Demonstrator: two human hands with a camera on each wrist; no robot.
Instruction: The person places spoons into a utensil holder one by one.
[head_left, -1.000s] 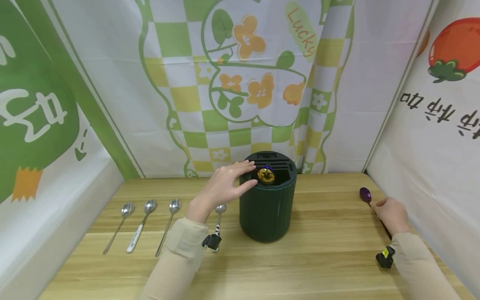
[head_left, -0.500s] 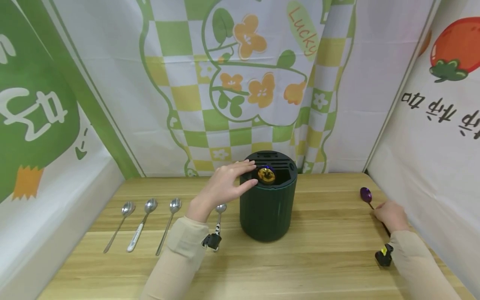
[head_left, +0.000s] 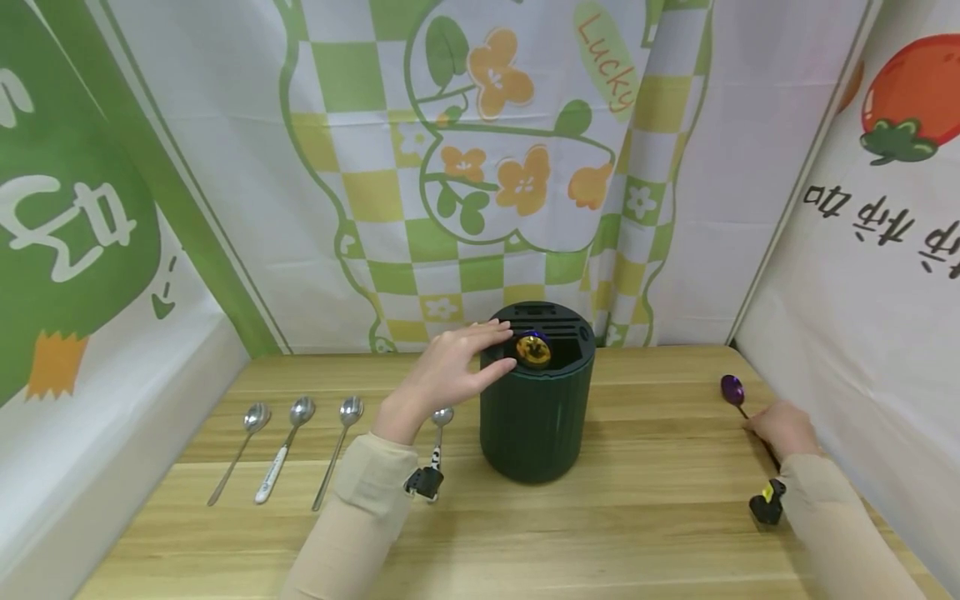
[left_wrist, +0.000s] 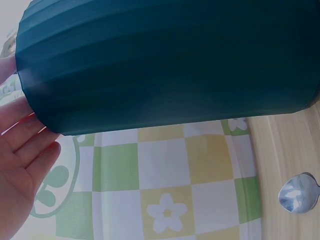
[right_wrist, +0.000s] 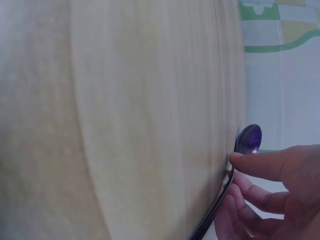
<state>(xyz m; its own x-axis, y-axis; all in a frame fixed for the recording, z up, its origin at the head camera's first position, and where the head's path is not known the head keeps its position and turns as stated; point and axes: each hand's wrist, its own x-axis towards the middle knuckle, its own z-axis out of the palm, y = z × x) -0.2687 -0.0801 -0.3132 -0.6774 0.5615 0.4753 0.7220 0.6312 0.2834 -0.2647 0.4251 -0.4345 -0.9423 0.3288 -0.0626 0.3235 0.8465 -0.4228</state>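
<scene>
A dark green ribbed utensil holder (head_left: 532, 429) stands upright in the middle of the table, its black top divided into slots. The gold bowl of a spoon (head_left: 534, 350) with a purple-blue rim shows in the large opening. My left hand (head_left: 450, 367) rests on the holder's left rim, fingers extended over the top and thumb lower at the front; in the left wrist view the fingers lie along its end. At the right, my right hand (head_left: 783, 429) pinches the dark handle of a purple spoon (head_left: 732, 389) between thumb and fingers, just below its bowl (right_wrist: 250, 139), close to the tabletop.
Left of the holder lie several silver spoons in a row: a plain one (head_left: 228, 467), one with a white handle (head_left: 272, 475), another plain one (head_left: 330, 467), and one with a black-and-white handle (head_left: 442, 417) partly behind my left wrist. Printed curtains (head_left: 465, 275) enclose the wooden table (head_left: 645, 533).
My right hand has shifted very slightly and its fingers have closed on the purple spoon's handle. The left hand and the holder stay in place.
</scene>
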